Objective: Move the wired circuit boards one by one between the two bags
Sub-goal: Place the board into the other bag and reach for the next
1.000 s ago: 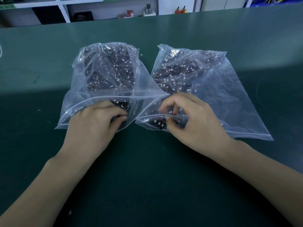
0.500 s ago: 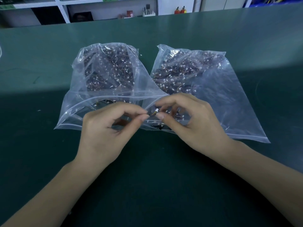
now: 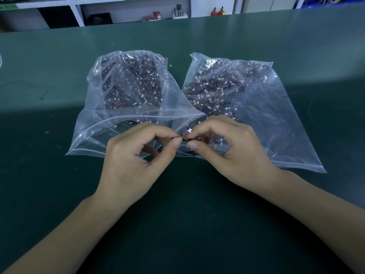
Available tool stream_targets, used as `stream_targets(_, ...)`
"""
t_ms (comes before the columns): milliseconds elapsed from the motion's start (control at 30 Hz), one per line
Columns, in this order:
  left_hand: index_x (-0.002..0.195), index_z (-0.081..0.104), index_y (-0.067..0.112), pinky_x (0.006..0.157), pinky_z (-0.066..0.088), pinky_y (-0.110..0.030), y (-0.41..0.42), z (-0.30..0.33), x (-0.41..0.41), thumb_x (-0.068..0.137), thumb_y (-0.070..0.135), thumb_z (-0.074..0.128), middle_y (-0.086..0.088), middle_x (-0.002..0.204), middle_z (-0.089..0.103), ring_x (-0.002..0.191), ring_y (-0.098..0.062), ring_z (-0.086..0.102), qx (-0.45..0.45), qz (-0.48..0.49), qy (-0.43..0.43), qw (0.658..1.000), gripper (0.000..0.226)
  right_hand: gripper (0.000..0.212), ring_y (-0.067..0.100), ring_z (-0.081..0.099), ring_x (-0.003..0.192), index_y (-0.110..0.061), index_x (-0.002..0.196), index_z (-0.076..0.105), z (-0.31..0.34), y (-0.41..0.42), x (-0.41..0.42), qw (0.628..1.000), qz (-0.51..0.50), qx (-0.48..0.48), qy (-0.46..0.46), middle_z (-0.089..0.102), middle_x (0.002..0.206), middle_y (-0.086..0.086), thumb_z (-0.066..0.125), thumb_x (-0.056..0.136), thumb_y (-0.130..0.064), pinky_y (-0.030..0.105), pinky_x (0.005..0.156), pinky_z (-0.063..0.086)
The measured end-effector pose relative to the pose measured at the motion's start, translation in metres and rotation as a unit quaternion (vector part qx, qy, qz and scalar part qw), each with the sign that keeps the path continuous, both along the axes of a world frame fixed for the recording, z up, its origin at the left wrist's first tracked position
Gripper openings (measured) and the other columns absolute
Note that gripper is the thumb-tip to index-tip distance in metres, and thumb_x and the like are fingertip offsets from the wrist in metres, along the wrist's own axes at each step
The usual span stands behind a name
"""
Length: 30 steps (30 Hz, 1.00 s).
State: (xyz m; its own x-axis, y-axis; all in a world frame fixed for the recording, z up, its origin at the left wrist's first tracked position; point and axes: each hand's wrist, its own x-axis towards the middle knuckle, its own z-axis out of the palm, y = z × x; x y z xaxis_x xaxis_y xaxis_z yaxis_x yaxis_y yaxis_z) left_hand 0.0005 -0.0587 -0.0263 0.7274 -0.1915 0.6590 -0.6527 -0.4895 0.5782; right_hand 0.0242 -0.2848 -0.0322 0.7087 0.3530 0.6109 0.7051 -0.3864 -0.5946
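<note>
Both hands, the left hand and right hand, pinch one wired circuit board above the mouths of the left bag and right bag. Best handed over by the board's edge, not its wire.

An electronics workshop was indicated. A green work mat was laid near, and white shelving holding tools was seen far off.
</note>
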Motion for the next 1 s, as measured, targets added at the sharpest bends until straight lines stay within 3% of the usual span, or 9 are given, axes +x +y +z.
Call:
stream_targets(133, 0.097, 0.076, 0.013, 0.071, 0.053, -0.014, -0.0009, 0.0016, -0.0010, 0.099, 0.019, 0.073, 0.014, 0.092, 0.072, 0.086, -0.009, 0.071, -0.003, 0.006, -0.002, 1.000, 0.007, 0.008, 0.011, 0.066, 0.089, -0.016, 0.104, 0.076, 0.0011, 0.0008, -0.0015, 1.000, 0.015, 0.018, 0.015, 0.073, 0.097, -0.014, 0.077, 0.097, -0.017, 0.013, 0.081, 0.045)
stream_targets(367, 0.092, 0.072, 0.012, 0.070, 0.052, -0.013, -0.0032, 0.0036, -0.0017, 0.098, 0.017, 0.071, 0.016, 0.089, 0.068, 0.083, -0.009, 0.069, -0.010, 0.009, 0.000, 1.000, 0.007, 0.003, 0.017, 0.066, 0.082, -0.014, 0.099, 0.076, 0.0036, 0.0018, -0.0035, 0.994, 0.034, 0.062, 0.089, 0.074, 0.092, -0.011, 0.076, 0.097, -0.016, 0.022, 0.075, 0.048)
stream_targets(567, 0.087, 0.072, 0.009, 0.067, 0.054, -0.020, -0.0037, 0.0029, -0.0016, 0.093, 0.006, 0.075, 0.008, 0.084, 0.068, 0.081, -0.010, 0.067, 0.030, 0.025, -0.014, 0.999, 0.007, 0.001, 0.015, 0.067, 0.082, -0.014, 0.097, 0.077, 0.0043, 0.0017, -0.0042, 0.994, 0.033, 0.052, 0.092, 0.073, 0.091, -0.012, 0.076, 0.097, -0.014, 0.019, 0.075, 0.046)
stream_targets(867, 0.086, 0.072, 0.009, 0.065, 0.054, -0.025, -0.0034, 0.0040, -0.0024, 0.093, 0.006, 0.074, 0.008, 0.084, 0.067, 0.081, -0.011, 0.066, 0.041, 0.033, -0.025, 0.998, 0.007, 0.001, 0.019, 0.067, 0.082, -0.014, 0.098, 0.077, 0.0040, 0.0026, -0.0037, 0.994, 0.028, 0.057, 0.090, 0.074, 0.090, -0.007, 0.076, 0.097, -0.014, 0.023, 0.075, 0.048)
stream_targets(1000, 0.086, 0.072, 0.009, 0.065, 0.054, -0.026, -0.0032, 0.0042, -0.0024, 0.093, 0.006, 0.074, 0.007, 0.084, 0.067, 0.081, -0.011, 0.066, 0.042, 0.034, -0.027, 0.998, 0.008, 0.002, 0.016, 0.066, 0.082, -0.013, 0.098, 0.077, 0.0056, 0.0024, -0.0041, 0.994, 0.029, 0.059, 0.093, 0.074, 0.090, -0.009, 0.076, 0.097, -0.014, 0.019, 0.075, 0.046)
